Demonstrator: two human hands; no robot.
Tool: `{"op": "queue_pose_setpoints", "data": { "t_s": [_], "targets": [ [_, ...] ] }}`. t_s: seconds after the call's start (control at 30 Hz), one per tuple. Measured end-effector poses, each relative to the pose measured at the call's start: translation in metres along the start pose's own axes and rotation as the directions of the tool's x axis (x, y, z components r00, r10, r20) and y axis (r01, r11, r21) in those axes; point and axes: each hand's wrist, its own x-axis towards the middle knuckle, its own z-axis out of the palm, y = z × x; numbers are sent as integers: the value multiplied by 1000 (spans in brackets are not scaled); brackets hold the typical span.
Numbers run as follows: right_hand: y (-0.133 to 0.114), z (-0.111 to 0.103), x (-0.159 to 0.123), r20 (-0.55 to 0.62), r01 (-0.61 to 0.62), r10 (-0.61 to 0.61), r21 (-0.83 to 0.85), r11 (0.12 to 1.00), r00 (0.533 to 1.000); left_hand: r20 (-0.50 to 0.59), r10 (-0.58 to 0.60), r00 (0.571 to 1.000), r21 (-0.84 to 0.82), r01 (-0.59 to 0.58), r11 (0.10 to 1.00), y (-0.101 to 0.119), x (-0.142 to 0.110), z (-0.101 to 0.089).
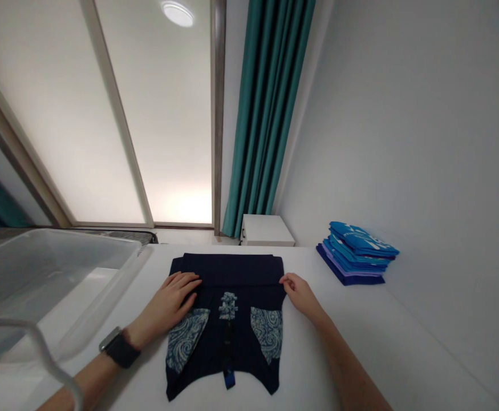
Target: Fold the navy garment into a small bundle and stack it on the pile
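Lying flat on one dark navy garment [232,271], the left-hand grip [176,299] stands open, fingers a little apart, pressing on the cloth near its left edge. The right-hand grip [298,291] is together, thumb and forefinger pinching the garment's right edge. The garment lies folded at the middle of one white bench [307,365], straight edge at the far side, curved edge towards the person. It carries two paisley panels, one left [187,337] and one right [267,331], with one patterned trim [228,306] between them and one dark strip below. One watch [118,347] sits on the left wrist. Well to the right is one stack of folded cloths [356,257], blue over purple, its layers too tight to count. To the left stands one clear tub [104,244]. Beyond the bench are one white cabinet [266,230] and two teal lengths of curtain [270,114].
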Motion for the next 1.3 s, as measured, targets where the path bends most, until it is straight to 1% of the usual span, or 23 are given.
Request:
{"op": "queue_pose_setpoints", "data": {
  "t_s": [0.1, 0.17, 0.23, 0.3, 0.37, 0.43, 0.53, 0.67, 0.87, 1.13, 1.3],
  "targets": [
    [4, 0, -1, -3, 15, -15, 11, 1000, 1000, 64, 113, 991, -47, -110, 993, 40, 31, -1],
    [7, -2, -1, -12, 17, -17, 15, 1000, 1000, 84, 174, 981, -76, -168, 983, 71, 57, 6],
    [10, -4, -2, -31, 13, -13, -1, 1000, 999, 91, 207, 974, -87, -199, 976, 100, 84, 19],
    [12, -7, -4, -52, 2, -4, -31, 1000, 999, 94, 222, 971, -95, -213, 972, 123, 110, 36],
    [14, -10, -5, -62, -6, 3, -61, 998, 998, 104, 220, 970, -87, -212, 973, 141, 131, 53],
    [14, -10, -6, -59, -8, 2, -91, 996, 998, 110, 209, 972, -68, -202, 977, 152, 145, 66],
    [13, -9, -6, -54, -17, 9, -150, 989, 999, 113, 204, 972, -53, -199, 979, 158, 156, 79],
    [8, -4, -5, -75, -63, 47, -240, 969, 996, 119, 237, 964, -48, -233, 971, 158, 156, 85],
    [4, -1, -6, -113, -130, 97, -339, 932, 989, 111, 241, 964, -38, -238, 970, 160, 155, 87],
    [10, -2, -7, -90, -110, 81, -381, 918, 993, 144, 303, 942, -58, -298, 953, 162, 164, 87],
    [9, -1, -7, -100, -111, 77, -391, 914, 992, 131, 305, 943, -74, -297, 952, 162, 165, 87]
  ]
}}
